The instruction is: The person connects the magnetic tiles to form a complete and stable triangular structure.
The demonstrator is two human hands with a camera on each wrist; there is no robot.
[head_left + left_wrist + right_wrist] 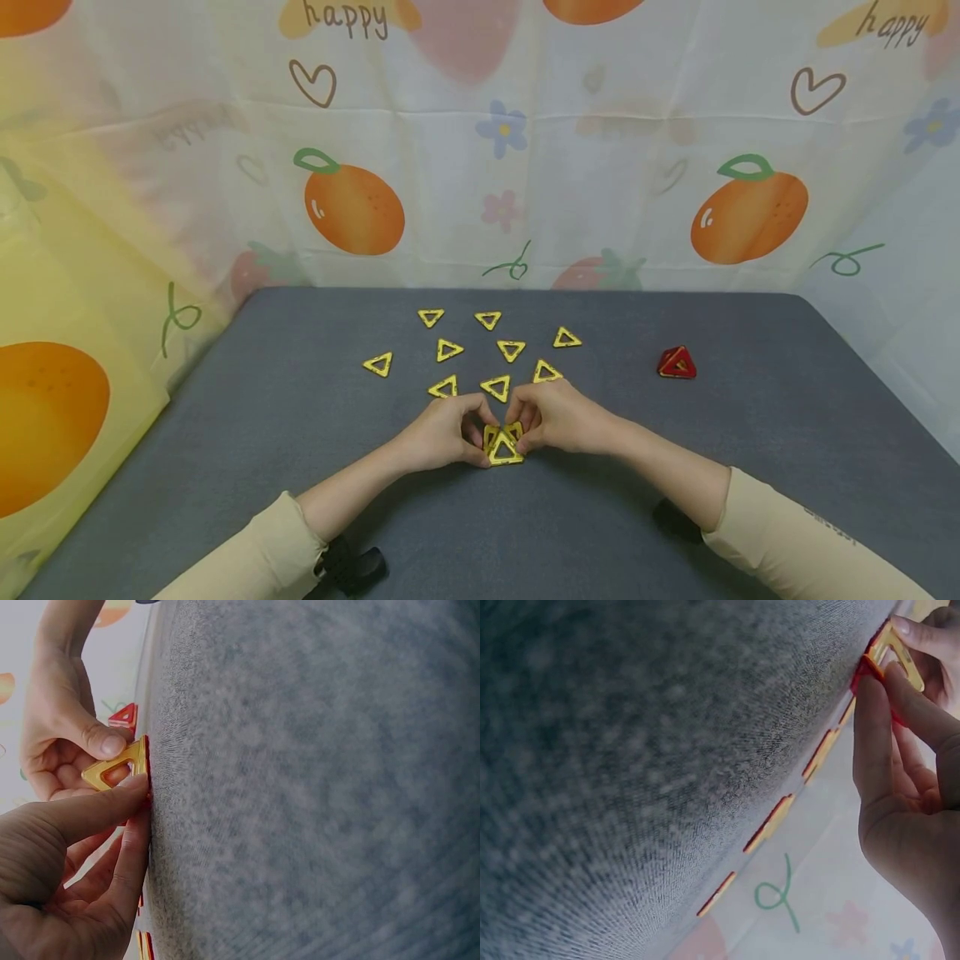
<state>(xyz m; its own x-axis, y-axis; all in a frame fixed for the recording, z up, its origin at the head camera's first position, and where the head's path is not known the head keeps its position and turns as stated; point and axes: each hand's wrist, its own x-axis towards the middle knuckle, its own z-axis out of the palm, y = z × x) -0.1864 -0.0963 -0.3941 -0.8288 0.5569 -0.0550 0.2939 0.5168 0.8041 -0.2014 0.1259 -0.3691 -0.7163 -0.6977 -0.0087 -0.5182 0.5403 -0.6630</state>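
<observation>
The work in hand looks like bringing the slanted edges of three yellow triangles together, at the near middle of the desk (300, 350). The front triangle (506, 460) faces the near side with its point up, and behind it a left triangle (489, 432) and a right triangle (517, 428) stand on either side. The left hand (450, 429) pinches the cluster at its left between thumb and fingertips; the right hand (562, 417) pinches it at its right. Whether the edges at the back already meet cannot be told, as fingers cover much of it.

To do this well, hold both side pieces low and lightly, let their bottom edges bear on the desk, and tilt the tips inward at an even pace from left and right. Pressing harder on one side would probably skew the front piece. Fingertips are best left outside the seams so that nothing gets between the edges. The loose yellow triangles (506, 388) lie close on the far side, so knuckles should clear them; the red pyramid (677, 362) is well apart, to the right
</observation>
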